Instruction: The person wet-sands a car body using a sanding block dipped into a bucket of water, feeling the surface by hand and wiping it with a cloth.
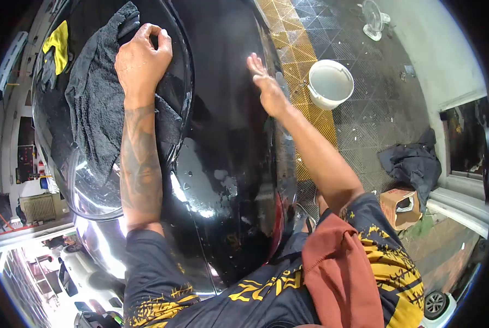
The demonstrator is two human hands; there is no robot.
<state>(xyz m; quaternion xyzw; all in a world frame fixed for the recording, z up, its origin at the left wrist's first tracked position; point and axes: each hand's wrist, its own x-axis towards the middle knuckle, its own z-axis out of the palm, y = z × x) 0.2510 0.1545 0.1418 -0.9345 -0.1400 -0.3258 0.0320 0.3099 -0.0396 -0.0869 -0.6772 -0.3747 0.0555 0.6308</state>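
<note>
My left hand [144, 63] is raised over the glass of a black car, its fingers curled in and the thumb bent toward them. Whatever it may hold is hidden. Beneath and beside it, a dark grey towel [99, 93] lies bunched on the glass. My right hand [267, 85] is at the side edge of the glossy black car body [222, 109], fingers stretched out and nothing in them. Whether its palm touches the panel I cannot tell. Water drops and wet patches show on the paint nearer to me.
A white bucket [331, 85] of cloudy liquid stands on the tiled floor to the right. Beyond are a fan [373, 21], dark fabric [414, 164] and a cardboard box [400, 209]. A yellow cloth [58, 46] lies at the car's far left. Reddish-brown cloth [340, 268] hangs over my shirt.
</note>
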